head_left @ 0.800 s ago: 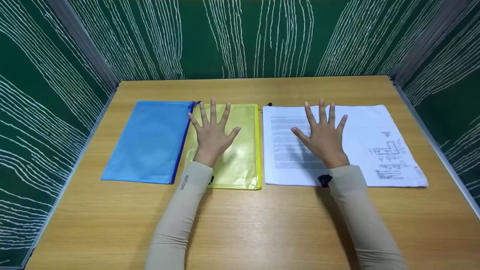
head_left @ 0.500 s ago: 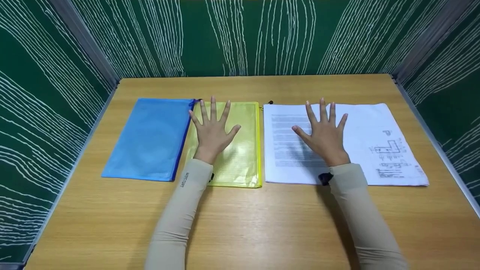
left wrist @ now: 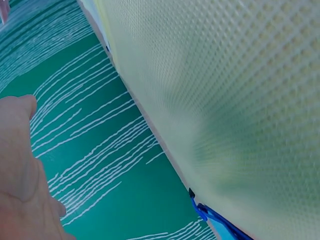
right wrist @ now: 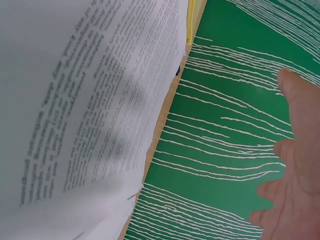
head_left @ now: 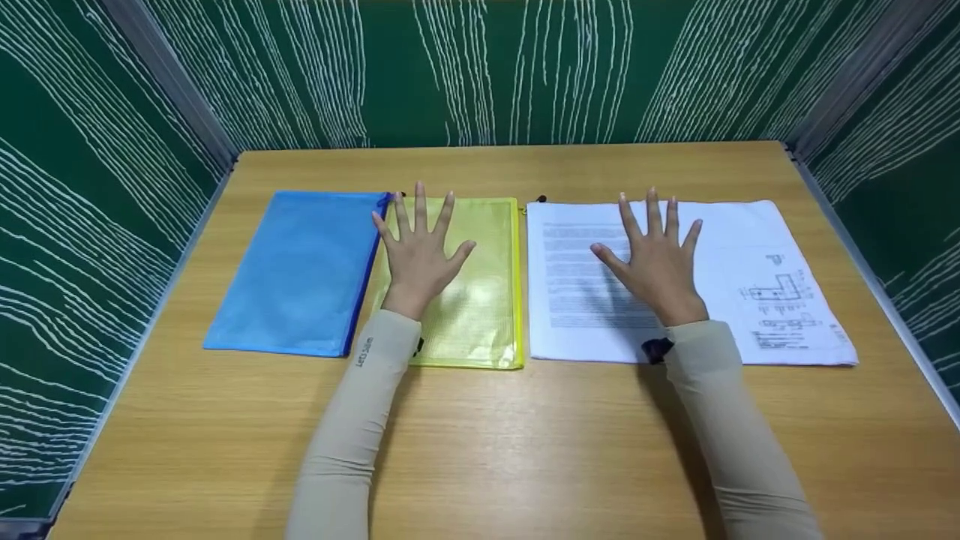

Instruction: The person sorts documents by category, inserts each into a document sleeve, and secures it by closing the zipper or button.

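Hands (head_left: pixel 417 264) (head_left: pixel 661 270), spread and empty, had parted slightly above the mid-frame yellow pouch (head_left: pixel 476 300) and frame-right papers (head_left: pixel 720 277), so both seemed unhandled.

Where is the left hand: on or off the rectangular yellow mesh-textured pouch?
Off: left wrist view shows green wall between left hand and pouch.

Left hand (head_left: pixel 418 262), right hand (head_left: pixel 661 264): both raised, palm down, with fingers (head_left: pixel 421 208) spread, thumbs (head_left: pixel 460 256) turned inward; sleeved forearms (head_left: pixel 339 435) extended forward, slanting together.
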`<act>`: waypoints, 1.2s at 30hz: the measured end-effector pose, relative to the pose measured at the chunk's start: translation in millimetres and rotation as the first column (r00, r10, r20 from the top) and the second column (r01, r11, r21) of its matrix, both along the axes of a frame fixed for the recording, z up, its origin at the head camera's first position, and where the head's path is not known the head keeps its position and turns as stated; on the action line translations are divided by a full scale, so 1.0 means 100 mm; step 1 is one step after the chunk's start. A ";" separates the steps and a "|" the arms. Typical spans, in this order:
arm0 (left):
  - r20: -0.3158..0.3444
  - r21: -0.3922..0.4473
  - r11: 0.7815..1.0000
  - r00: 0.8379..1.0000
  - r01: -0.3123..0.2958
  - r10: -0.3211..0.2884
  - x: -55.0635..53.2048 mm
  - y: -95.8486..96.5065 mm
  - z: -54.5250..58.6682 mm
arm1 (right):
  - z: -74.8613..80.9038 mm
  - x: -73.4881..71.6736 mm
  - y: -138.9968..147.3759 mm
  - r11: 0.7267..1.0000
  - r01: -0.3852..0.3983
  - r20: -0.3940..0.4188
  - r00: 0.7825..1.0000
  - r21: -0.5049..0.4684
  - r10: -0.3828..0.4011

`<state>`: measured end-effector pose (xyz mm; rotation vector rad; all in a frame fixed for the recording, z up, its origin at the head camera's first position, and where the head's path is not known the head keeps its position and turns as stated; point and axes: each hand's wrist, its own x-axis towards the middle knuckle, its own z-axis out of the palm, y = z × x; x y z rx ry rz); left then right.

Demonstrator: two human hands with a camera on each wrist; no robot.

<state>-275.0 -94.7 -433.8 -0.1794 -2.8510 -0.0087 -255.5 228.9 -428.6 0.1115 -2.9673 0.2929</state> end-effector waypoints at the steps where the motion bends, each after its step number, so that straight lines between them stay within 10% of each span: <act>1: -0.002 0.006 1.000 1.000 -0.001 0.001 -0.01 -0.01 0.01 | 0.01 0.00 0.01 1.000 0.000 0.001 1.000 -0.007 0.000; 10: 0.044 0.053 0.999 0.999 0.007 -0.009 -0.03 -0.01 0.07 | 0.06 -0.05 0.15 0.980 -0.033 0.006 0.999 -0.195 0.035; 21: 0.153 0.226 0.974 0.987 0.016 -0.052 -0.06 0.02 -0.01 | 0.02 -0.10 0.44 0.866 -0.019 0.107 0.991 -0.500 0.084; 30: 0.300 0.457 0.889 0.941 0.005 -0.160 -0.07 0.21 -0.04 | 0.01 -0.14 0.68 0.782 0.102 0.279 0.956 -0.615 0.094; 36: 0.396 0.590 0.807 0.878 -0.018 -0.270 -0.06 0.37 -0.07 | -0.01 -0.20 0.74 0.685 0.191 0.360 0.927 -0.703 0.110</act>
